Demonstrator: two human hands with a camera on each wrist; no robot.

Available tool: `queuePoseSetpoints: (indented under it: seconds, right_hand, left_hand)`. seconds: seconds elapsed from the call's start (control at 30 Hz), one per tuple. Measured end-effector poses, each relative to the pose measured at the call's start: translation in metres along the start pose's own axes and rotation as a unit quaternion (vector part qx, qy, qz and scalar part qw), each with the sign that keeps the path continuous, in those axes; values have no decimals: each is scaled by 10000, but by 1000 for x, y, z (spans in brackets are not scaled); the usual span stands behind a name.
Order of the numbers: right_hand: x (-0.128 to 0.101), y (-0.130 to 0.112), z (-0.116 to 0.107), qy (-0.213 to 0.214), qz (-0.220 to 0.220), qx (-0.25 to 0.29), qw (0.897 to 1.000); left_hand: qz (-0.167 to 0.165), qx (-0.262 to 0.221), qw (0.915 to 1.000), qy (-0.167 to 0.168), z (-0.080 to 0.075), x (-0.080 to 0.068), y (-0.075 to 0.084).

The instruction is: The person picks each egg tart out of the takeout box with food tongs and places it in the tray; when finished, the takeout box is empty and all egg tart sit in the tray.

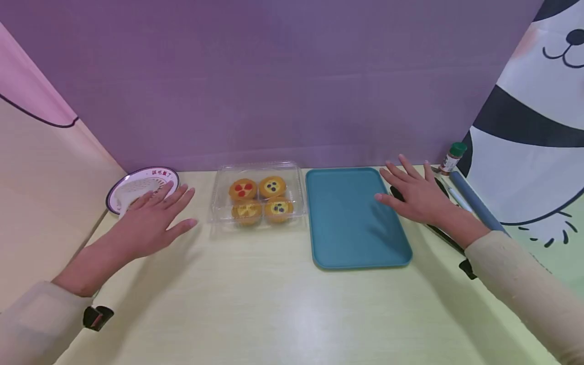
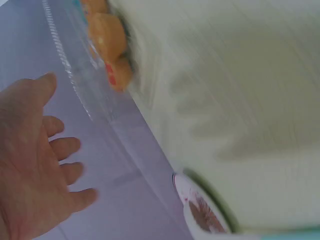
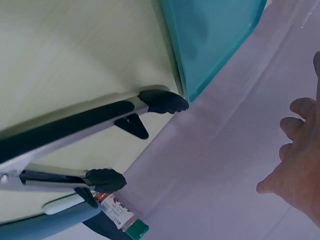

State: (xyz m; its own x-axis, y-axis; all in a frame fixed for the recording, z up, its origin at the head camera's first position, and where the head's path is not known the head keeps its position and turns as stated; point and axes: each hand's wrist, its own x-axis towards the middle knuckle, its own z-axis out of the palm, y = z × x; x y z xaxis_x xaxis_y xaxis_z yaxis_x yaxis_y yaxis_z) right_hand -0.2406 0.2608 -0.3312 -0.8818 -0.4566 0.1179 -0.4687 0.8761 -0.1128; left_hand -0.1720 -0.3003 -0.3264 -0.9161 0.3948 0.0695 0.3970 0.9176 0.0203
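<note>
Head view shows two hands held above a pale counter (image 1: 274, 294). The left hand (image 1: 152, 230) has its grip relaxed and holds nothing, fingers extended toward the far edge, thumb out to the right. From the head camera it covers part of a plate (image 1: 141, 176), which sits in the far left corner with red lettering along its far rim; a whitish shape shows on it, too hidden to tell. The right hand (image 1: 417, 197) also holds nothing, its fingers spread and pointing toward the far edge and slightly left, between a tray (image 1: 351, 228) and tongs (image 3: 65, 122).

The tray's long axis runs from the far edge toward the near one, its far rim close to the far edge. The tongs lie along the right side, both black tips toward the far edge and the handles toward the near right. A clear container (image 1: 298, 195), wider from left to right, stands just beside the tray's left rim. A strip of counter separates it from the plate, and a broad stretch of counter runs from tray and container to the near edge.

Inside the container are four tarts (image 1: 243, 189) in two rows: one has red dots, two have blue. One green-capped bottle (image 1: 449, 163) stands near the far right corner, with one blue roll (image 1: 476, 200) and one white stick (image 3: 62, 204) close by.
</note>
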Motion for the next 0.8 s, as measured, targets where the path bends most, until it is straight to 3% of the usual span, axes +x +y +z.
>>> queuePoseSetpoints:
  seconds: [0.1,0.27,0.43,0.57,0.67,0.8]
  right_hand:
    - [3,-3,0,4,-23,46,10000]
    - [7,-16,3,-33,20,625,9980]
    - [7,-46,11,21,-11,1269,9919]
    - [10,-79,21,319,-410,1431,9883]
    - [16,-108,29,402,-741,1438,9860]
    - [26,-145,41,148,-1192,1350,9835]
  left_hand:
    - [-192,-741,9966,-303,-2,3,0]
    - [-789,-1913,9756,-739,-3,8,-5]
    - [-1128,-2304,9646,-617,2,11,-14]
    - [-1222,-2623,9551,-638,11,15,-19]
    - [-1345,-3212,9337,-835,20,17,-22]
    - [-1521,-3904,9010,-1126,35,17,-25]
